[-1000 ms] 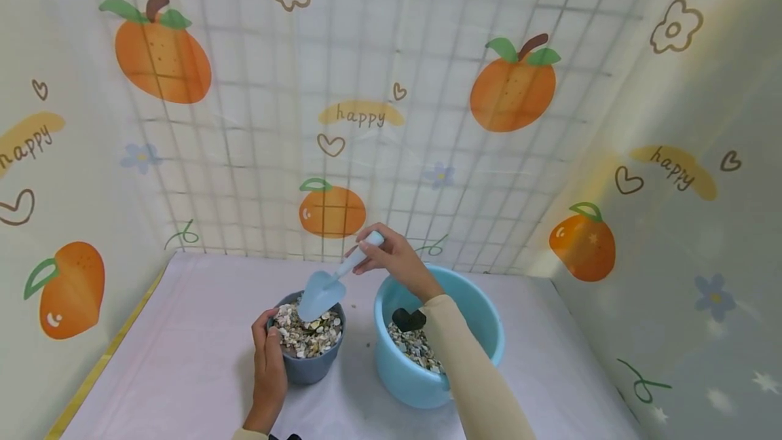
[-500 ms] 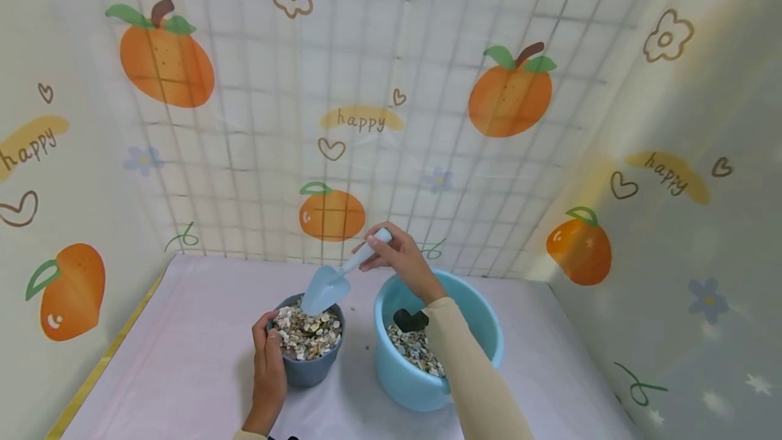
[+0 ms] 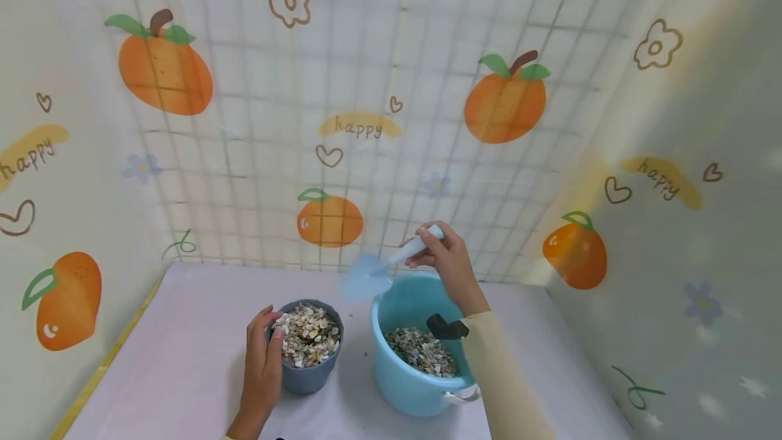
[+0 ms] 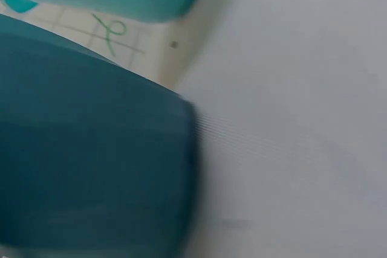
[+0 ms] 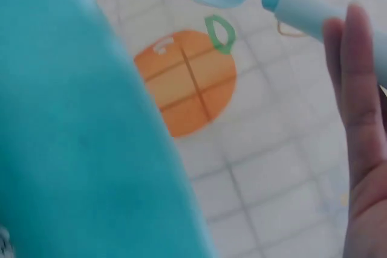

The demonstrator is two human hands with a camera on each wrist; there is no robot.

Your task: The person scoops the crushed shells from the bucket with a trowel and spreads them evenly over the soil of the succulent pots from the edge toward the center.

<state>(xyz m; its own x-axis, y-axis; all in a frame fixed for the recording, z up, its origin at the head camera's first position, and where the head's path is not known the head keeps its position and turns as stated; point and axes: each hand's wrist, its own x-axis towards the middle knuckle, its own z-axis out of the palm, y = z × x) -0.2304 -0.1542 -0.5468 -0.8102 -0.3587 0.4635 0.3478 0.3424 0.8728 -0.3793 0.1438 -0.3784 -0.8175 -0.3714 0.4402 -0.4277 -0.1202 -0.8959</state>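
Note:
My left hand [image 3: 261,362] rests against the left side of a grey-blue flowerpot [image 3: 308,379], its fingertips at the rim. Pale gravel-like chips [image 3: 308,338] fill the pot nearly to the top. In the left wrist view the pot's dark wall [image 4: 91,149] covers much of the frame, and no fingers show. With my right hand [image 3: 453,265] I pinch the handle of a light blue garden trowel [image 3: 366,279], held above the table beside the bucket. Its blade points left and appears to carry nothing. In the right wrist view, fingers [image 5: 361,83] lie along the trowel handle [image 5: 302,13].
Right of the pot stands a light blue bucket [image 3: 403,389] with similar chips [image 3: 420,352] at its bottom and a white handle [image 3: 462,396]. A black device [image 3: 446,327] sits at my right wrist. Behind the pale tabletop [image 3: 177,352] hangs a printed curtain [image 3: 256,121] over a grid.
My right hand has carried the trowel up and to the right, from over the pot to near the bucket's rim. The left hand stays at the pot, its fingers slightly shifted.

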